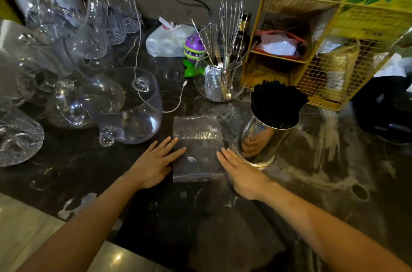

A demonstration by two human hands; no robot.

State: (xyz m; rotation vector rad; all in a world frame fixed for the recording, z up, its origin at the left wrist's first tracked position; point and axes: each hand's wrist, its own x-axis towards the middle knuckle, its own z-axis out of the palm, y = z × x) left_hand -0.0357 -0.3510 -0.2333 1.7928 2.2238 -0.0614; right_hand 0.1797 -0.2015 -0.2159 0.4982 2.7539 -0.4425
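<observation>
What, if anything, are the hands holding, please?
Nothing is gripped: left hand and right hand lie flat, fingers touching side edges of the clear bag.

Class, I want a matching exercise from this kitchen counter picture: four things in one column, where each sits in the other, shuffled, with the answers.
Things
1. clear plastic zip bag
2. black straws
3. steel wire whisk
4. purple toy plant

Places
A. standing in a round glass bowl
B. packed in a shiny metal cup
C. lying flat with the left hand and right hand at its sides
D. beside a tied white plastic bag

Pairs: 1-C, 2-B, 3-A, 4-D
</observation>
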